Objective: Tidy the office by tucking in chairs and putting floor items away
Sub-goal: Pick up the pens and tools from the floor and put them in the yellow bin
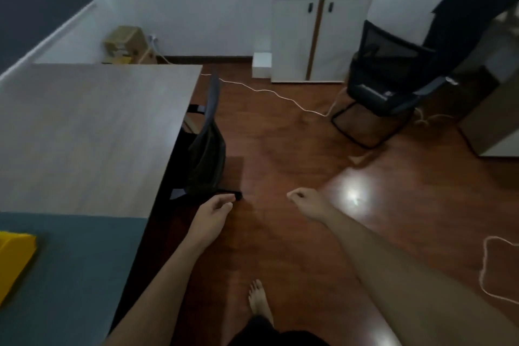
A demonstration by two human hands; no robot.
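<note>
We stood by the desk point(92, 132), where one black chair point(206, 146) was already tucked in. Our left hand point(212, 216) hung loosely curled and empty; our right hand point(304, 201) was closed, empty too. A second chair point(393, 78) stood away from any desk, and a white cable point(280, 95) trailed across the floor.

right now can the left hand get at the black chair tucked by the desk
Probably yes. The left hand hangs empty beside the near corner of the black chair pushed against the desk, with only bare floor between them. Nothing blocks the way; whether it already touches is unclear.
</note>
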